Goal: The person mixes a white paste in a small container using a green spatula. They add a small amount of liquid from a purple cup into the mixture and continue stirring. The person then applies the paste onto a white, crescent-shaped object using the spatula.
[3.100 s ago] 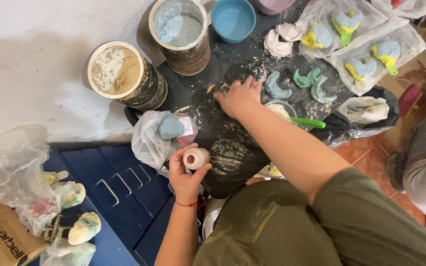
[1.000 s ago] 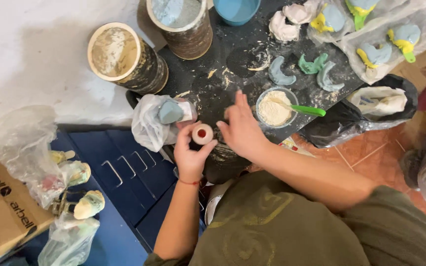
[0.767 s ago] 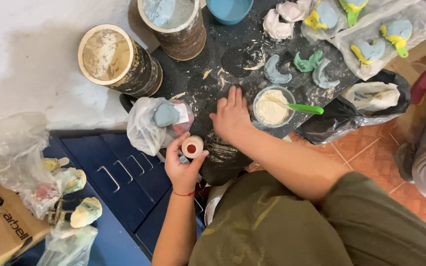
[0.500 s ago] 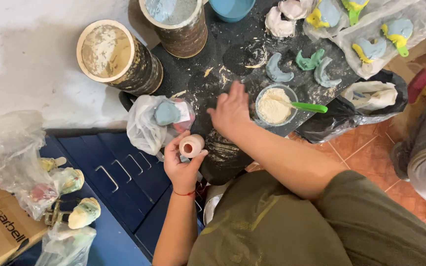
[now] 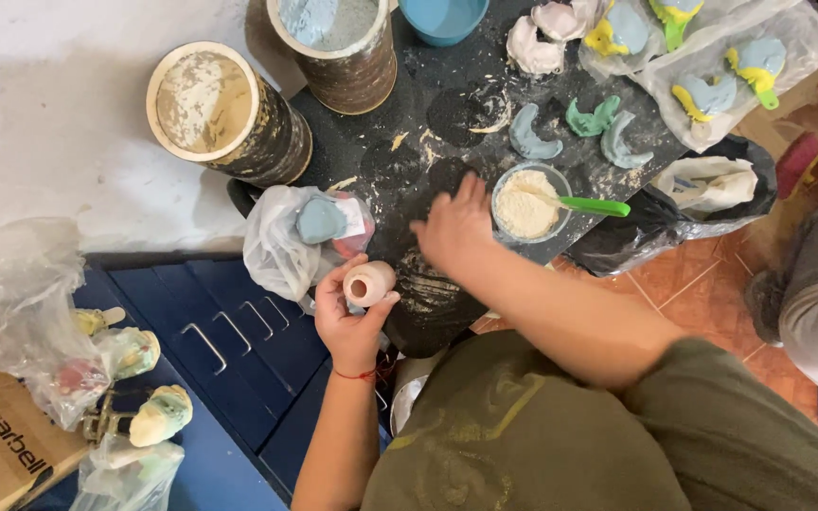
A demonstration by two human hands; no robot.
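- Since the frame half a second earlier, the right hand [image 5: 453, 230] has shifted slightly toward the bowl of powder [image 5: 527, 202]; the left hand [image 5: 350, 317] has stayed in place with its load.
- Left hand: fingers and thumb curled around a small cream cylindrical mould [image 5: 368, 283], held at the near edge of the dark surface [image 5: 428, 114], its round opening turned toward the camera.
- Right hand: fingers spread, palm down on the surface, just beside the bowl. Whether the fingertips pinch anything cannot be told; they are blurred.
- Bowl: clear, holding pale powder, with a green-handled spatula [image 5: 591, 204] lying across its rim.
- Beyond the bowl: three curved blue and green dental casts [image 5: 570, 132] lie on the surface.
- Left of the mould: a clear plastic bag [image 5: 281, 251] containing a blue-grey cast.
- Far edge: two cylindrical tins [image 5: 229, 114] with crusted contents and a blue bowl [image 5: 442, 17].
- Below the surface: a blue drawer cabinet [image 5: 239, 331].
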